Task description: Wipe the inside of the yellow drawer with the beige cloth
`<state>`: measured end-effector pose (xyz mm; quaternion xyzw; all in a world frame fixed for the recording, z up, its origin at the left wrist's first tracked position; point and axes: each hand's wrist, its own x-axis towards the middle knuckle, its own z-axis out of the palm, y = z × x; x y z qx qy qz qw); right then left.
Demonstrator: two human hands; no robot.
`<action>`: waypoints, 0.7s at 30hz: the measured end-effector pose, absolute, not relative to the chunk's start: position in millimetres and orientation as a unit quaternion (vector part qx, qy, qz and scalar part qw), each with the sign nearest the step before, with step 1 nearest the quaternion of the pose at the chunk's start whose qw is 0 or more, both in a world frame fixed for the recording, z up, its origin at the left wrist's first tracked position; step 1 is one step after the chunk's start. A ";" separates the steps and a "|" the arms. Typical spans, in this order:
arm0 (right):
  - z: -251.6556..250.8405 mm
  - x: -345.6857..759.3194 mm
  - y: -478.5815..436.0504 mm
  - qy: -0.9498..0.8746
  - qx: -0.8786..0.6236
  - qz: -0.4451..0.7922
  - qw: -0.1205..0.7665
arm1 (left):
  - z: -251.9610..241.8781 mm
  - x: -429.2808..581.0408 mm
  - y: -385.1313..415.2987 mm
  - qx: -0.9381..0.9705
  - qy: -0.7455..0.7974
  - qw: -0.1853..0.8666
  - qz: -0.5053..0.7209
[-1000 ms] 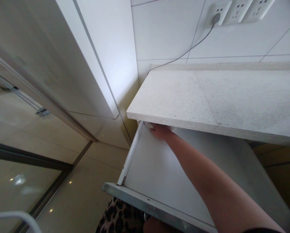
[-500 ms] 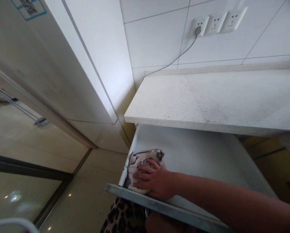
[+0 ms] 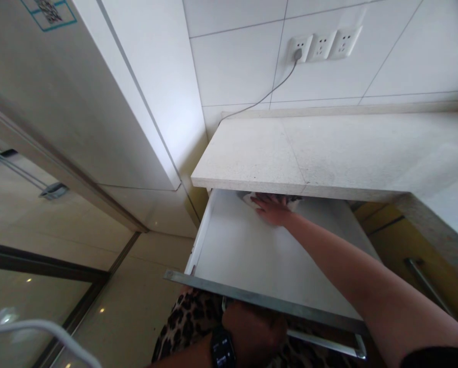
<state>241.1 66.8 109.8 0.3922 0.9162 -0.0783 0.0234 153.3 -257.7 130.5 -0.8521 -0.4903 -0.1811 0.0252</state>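
Observation:
A white drawer (image 3: 252, 250) stands pulled out beneath a speckled stone countertop (image 3: 328, 148). My right hand (image 3: 271, 208) reaches deep into the drawer, pressed flat with fingers spread on a pale patterned cloth (image 3: 252, 198) that lies at the back under the counter's edge. The cloth is mostly hidden by the counter and the hand. My left hand (image 3: 252, 332), with a dark watch on the wrist, is below the drawer's metal front rim (image 3: 259, 301), wrapped on the front by the handle bar; its fingers are hidden.
A tall white cabinet or fridge (image 3: 110, 102) stands to the left. A row of wall sockets (image 3: 323, 45) has a grey cable plugged in. Yellow cupboard fronts with a bar handle (image 3: 424, 281) are at the right. Glossy floor tiles lie at the left.
My right hand has slid the cloth from the drawer's front left corner to the back, under the counter. My left hand has come into view at the drawer front.

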 end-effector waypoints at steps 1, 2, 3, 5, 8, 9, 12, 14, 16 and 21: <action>109.8 237.9 57.0 0.927 0.366 -0.081 0.029 | 130.2 152.9 -258.5 -0.855 -0.488 0.024 -0.173; 109.6 234.1 44.4 0.939 0.333 -0.084 0.033 | 129.7 152.3 -259.4 -0.859 -0.485 0.022 -0.161; 109.7 230.4 30.2 0.950 0.296 -0.090 0.036 | 129.3 151.6 -260.2 -0.863 -0.482 0.019 -0.148; 111.1 225.0 0.2 0.970 0.213 -0.113 0.043 | 129.3 150.6 -261.4 -0.868 -0.481 0.014 -0.123; 118.2 226.6 -35.9 0.974 0.110 -0.181 0.076 | 131.8 150.9 -262.7 -0.864 -0.493 0.010 -0.101; 121.5 229.9 -43.6 0.970 0.093 -0.205 0.090 | 132.8 151.6 -263.1 -0.862 -0.498 0.005 -0.095; 131.7 244.6 -53.7 0.956 0.090 -0.251 0.122 | 135.3 154.6 -265.2 -0.852 -0.519 -0.023 -0.066; 137.5 255.0 -54.0 0.949 0.102 -0.265 0.138 | 136.7 157.1 -267.0 -0.845 -0.530 -0.044 -0.050; 142.5 263.5 -53.7 0.942 0.111 -0.277 0.156 | 139.4 160.0 -268.8 -0.843 -0.532 -0.072 -0.033; 151.5 276.9 -62.0 0.925 0.126 -0.308 0.181 | 150.0 170.4 -272.8 -0.827 -0.540 -0.151 0.044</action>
